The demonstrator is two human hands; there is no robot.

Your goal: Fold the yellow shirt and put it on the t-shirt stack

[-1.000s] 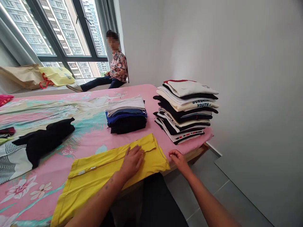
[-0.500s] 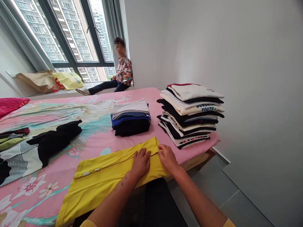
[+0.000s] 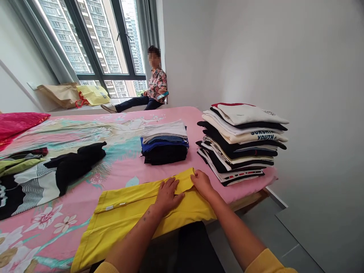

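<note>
A yellow garment (image 3: 125, 218) lies folded lengthwise along the near edge of the bed, partly overhanging it. Small white labels show along one of its folds. My left hand (image 3: 168, 196) rests flat on the cloth, fingers extended and thumb spread to the side. At the garment's right end, my right hand (image 3: 203, 184) pinches the edge of the upper fold between thumb and curled fingers.
A tall stack of folded tops (image 3: 241, 146) stands at the bed's right corner. Behind the garment sits a smaller folded pile (image 3: 165, 144). Loose clothes (image 3: 40, 187) lie left on the pink floral sheet (image 3: 122, 170). A person (image 3: 156, 85) sits by the window.
The view has turned slightly left. My left thumb has spread away from the fingers, which stay flat on the cloth. My right fingers have curled more tightly on the garment's edge.
</note>
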